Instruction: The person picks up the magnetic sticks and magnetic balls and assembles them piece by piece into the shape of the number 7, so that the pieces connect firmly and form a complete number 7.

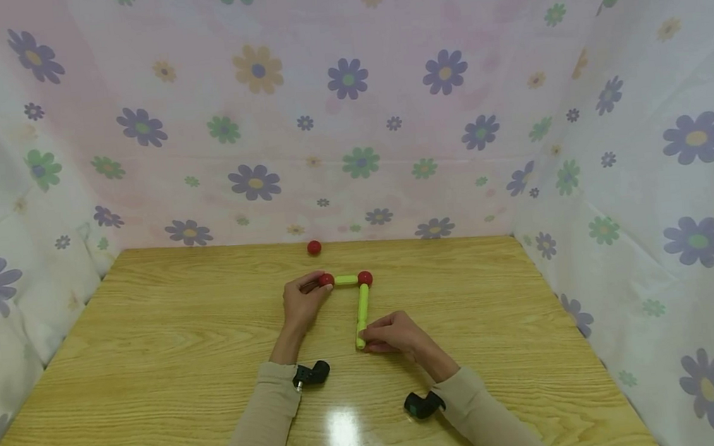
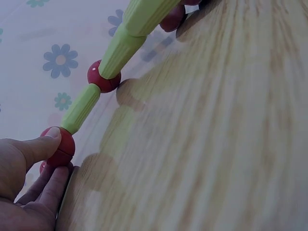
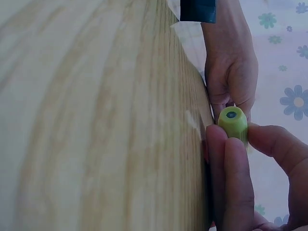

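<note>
My left hand (image 1: 302, 302) pinches a red ball (image 1: 326, 280) between thumb and fingers. A short yellow-green rod (image 1: 346, 280) joins that ball to a second red ball (image 1: 365, 279) at the corner. From this corner a longer yellow-green length (image 1: 362, 302) runs towards me; the left wrist view shows a joint (image 2: 134, 34) along it, like two rods end to end. Near its close end, my right hand (image 1: 397, 334) holds it between thumb and fingers. The rod's end face (image 3: 232, 115) has a dark round spot in the right wrist view.
A loose red ball (image 1: 314, 248) lies at the table's back edge. Flowered cloth (image 1: 348, 124) hangs behind and on both sides of the wooden table (image 1: 172, 367). Black camera mounts (image 1: 311, 373) sit at both sleeve cuffs.
</note>
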`<state>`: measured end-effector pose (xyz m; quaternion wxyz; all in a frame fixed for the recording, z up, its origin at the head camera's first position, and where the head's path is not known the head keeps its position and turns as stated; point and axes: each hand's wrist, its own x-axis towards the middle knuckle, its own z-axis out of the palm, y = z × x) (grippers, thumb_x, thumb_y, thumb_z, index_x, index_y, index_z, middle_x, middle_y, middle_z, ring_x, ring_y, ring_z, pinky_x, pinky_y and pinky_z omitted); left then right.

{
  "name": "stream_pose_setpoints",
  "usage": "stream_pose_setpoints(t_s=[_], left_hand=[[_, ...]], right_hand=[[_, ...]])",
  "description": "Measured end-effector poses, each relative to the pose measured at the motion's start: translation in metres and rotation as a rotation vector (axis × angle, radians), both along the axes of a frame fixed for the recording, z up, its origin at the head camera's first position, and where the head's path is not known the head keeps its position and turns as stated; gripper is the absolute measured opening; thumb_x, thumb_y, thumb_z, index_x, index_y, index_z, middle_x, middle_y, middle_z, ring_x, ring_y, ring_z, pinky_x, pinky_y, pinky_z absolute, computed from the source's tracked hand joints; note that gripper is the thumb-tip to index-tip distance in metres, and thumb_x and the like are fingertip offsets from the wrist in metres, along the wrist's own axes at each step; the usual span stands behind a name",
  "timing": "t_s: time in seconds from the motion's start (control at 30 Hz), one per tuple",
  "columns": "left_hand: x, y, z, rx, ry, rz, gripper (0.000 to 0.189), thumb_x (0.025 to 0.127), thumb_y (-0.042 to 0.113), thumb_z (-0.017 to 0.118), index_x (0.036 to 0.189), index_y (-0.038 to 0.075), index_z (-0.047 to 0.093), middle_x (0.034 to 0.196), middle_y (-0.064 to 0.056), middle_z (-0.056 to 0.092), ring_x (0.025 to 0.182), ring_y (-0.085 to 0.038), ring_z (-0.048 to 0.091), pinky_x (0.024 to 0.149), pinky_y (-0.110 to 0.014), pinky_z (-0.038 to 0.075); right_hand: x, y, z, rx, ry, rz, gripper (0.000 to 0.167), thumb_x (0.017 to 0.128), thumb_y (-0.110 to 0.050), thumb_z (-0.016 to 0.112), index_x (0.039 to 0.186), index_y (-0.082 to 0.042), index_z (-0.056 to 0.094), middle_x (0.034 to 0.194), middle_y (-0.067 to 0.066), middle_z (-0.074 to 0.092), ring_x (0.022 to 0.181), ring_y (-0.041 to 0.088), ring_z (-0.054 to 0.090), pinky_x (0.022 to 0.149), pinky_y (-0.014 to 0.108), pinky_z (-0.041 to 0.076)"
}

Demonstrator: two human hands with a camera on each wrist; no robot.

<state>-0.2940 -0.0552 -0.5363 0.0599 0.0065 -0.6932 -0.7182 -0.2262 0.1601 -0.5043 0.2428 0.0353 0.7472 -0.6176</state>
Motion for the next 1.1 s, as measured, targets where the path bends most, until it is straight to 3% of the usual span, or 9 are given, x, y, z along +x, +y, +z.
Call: stream_pose_setpoints(t_s=[0.23,0.6,1.1], left_hand=[[0.0,0.0,0.0,0.005,-0.004,-0.005,0.033,0.088,-0.001,0.077,0.121,-0.001,0.073,0.125,-0.022,0.069,0.118,-0.033,0.066,0.088,-0.025,0.057],[0.001,0.0,0.0,-0.01,0.017,0.039,0.033,0.086,-0.003,0.078,0.119,-0.003,0.074,0.121,-0.023,0.07,0.117,-0.034,0.067,0.091,-0.024,0.056],[0.003,0.001,0.003,-0.033,0.015,0.11,0.038,0.088,-0.002,0.077,0.125,-0.006,0.069,0.124,-0.024,0.069,0.117,-0.036,0.066,0.092,-0.025,0.056]], right_hand=[[-0.003,0.001,-0.004,-0.026,0.005,0.023,0.03,0.094,-0.012,0.073,0.114,0.01,0.071,0.091,0.01,0.077,0.081,0.016,0.075,0.075,0.027,0.061],[-0.009,0.005,-0.002,-0.008,0.012,0.102,0.036,0.096,-0.016,0.07,0.121,0.01,0.065,0.092,0.012,0.077,0.08,0.017,0.075,0.072,0.025,0.061],[-0.021,0.005,-0.005,-0.009,0.007,0.21,0.028,0.098,-0.018,0.069,0.113,0.005,0.07,0.091,0.01,0.077,0.079,0.013,0.074,0.071,0.023,0.06]])
